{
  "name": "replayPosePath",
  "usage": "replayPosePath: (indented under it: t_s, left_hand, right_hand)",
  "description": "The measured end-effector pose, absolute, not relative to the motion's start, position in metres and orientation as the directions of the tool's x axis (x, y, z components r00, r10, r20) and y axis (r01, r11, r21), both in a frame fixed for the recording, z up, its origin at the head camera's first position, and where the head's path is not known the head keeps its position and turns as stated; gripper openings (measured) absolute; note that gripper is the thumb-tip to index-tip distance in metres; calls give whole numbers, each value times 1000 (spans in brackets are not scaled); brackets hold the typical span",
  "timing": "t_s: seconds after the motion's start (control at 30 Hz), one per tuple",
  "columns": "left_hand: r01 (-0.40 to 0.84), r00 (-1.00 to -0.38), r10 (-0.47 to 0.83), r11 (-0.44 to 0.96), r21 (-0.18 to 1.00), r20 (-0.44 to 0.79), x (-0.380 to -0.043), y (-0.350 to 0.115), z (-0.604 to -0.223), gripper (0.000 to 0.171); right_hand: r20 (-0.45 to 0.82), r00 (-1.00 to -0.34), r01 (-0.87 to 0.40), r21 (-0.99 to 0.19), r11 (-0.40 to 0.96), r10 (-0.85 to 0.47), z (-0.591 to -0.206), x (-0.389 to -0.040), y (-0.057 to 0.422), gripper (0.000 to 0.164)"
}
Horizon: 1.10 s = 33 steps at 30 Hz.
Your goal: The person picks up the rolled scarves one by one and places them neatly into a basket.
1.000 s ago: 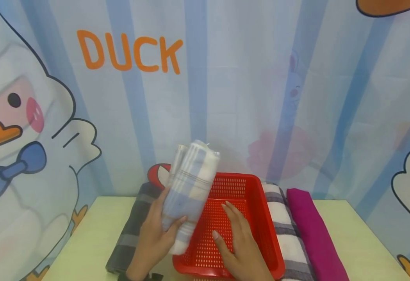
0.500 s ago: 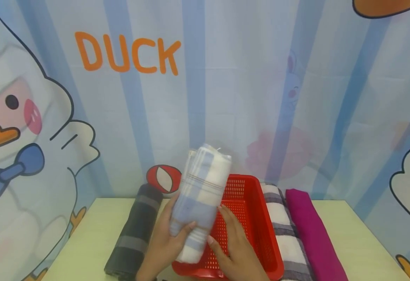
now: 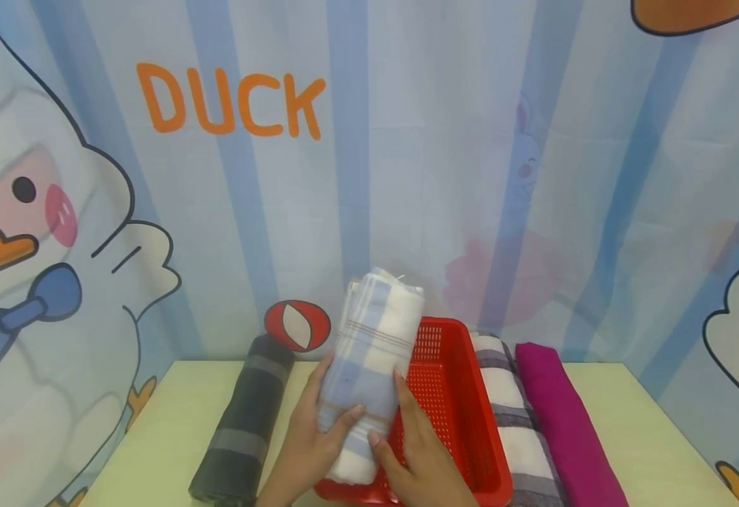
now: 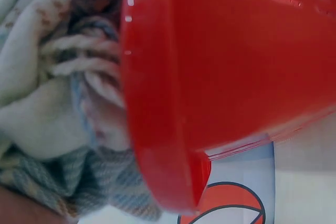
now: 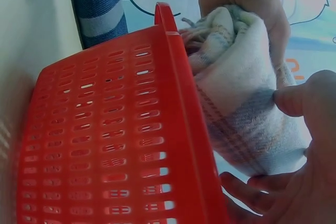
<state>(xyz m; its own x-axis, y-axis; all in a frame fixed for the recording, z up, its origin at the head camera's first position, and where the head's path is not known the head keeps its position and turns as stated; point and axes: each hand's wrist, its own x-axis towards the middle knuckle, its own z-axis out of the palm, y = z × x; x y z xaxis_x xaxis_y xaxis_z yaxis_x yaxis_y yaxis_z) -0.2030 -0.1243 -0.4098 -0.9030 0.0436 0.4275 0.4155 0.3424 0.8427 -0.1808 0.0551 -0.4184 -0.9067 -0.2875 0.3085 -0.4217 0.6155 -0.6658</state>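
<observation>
1. A pale-blue striped curtain (image 3: 433,176) fills the background behind the basket, printed with orange "DUCK" lettering (image 3: 230,102) and, beyond the basket's left, a big white cartoon duck (image 3: 15,394); a printed red-and-white ball (image 3: 297,326) shows low behind the basket's far left corner.
2. Under the basket I see a pale yellow table (image 3: 154,429).
3. My landmark is the red perforated plastic basket (image 3: 488,415), whose slotted wall and smooth rim fill much of both wrist feeds.
4. The white-and-blue plaid scarf (image 3: 369,352), rolled into a bundle, is held up over the basket's left side, tilted and hiding part of it; my left wrist feed shows twisted fringe (image 4: 86,66) close by the basket's rim. I can't tell whether the cloth touches the rim.
5. The left hand (image 3: 306,447) grips the scarf at the basket's left, thumb across its front.
6. The right hand (image 3: 419,443), over the basket, holds the scarf's other side between thumb and fingers.
7. A dark gray banded roll (image 3: 249,415) lies left of the basket; a white-and-gray striped roll (image 3: 516,415) sits just right of it, with a magenta roll (image 3: 569,422) farther right.
</observation>
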Motion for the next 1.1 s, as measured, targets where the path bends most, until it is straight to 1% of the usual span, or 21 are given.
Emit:
replayPosePath:
  t_s: [0.2,0.37,0.63,0.8,0.97,1.1]
  left_hand:
    - [442,-888,53,365,819,456,-202,-124,-412,80]
    - [442,-890,66,369,818,452,-203,-124,-411,79]
    - [452,-890,108,338,826,443,-203,-124,-410,78]
    - [459,-887,126,334,823,443,-203,-124,-412,77]
    - [439,-898,137,346,829,418,-203,-125,-414,76]
    - [431,-902,137,365,825,410,-203,-125,-414,74]
  right_hand:
    - [261,-917,-393,-725,566,-303,-419,-181,56,87]
    - [255,-917,-387,-757,526,-308,-420,-182,55,87]
    - [285,-903,-415,-770,485,-322,-424,-187,52,86]
    - [295,-898,-425,-772,473,-326,-427,-188,51,89]
    - [310,-897,-432,-766,476,-314,-429,-189,50,90]
    - [325,-895,-435,-789,433,-307,-430,-191,49,90]
